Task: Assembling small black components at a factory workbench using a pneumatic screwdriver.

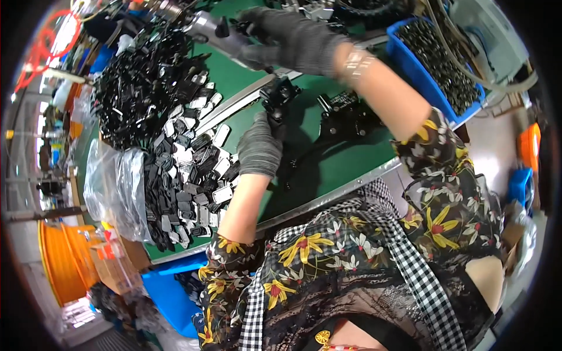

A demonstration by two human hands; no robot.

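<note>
My left hand (259,147), in a grey knit glove, is closed on a small black mechanical part (278,96) near the middle of the green bench. The fingertips are partly hidden behind it. Above and to the right, my gloved right hand (295,45) wraps round a grey metal cylindrical power tool (212,34) lying at a slant toward the upper left. Motion smears this hand somewhat. Right of my left hand lies a larger black bracket-like assembly (346,120), apart from both hands. A metal rail (225,111) crosses the bench behind the held part.
Left of my hands, small black and white pieces (196,181) form a heap beside a larger pile of black parts (146,85). A clear plastic bag (117,190) lies by them. A blue bin (404,58) of small dark parts stands at right. A metal edge (328,202) borders the bench.
</note>
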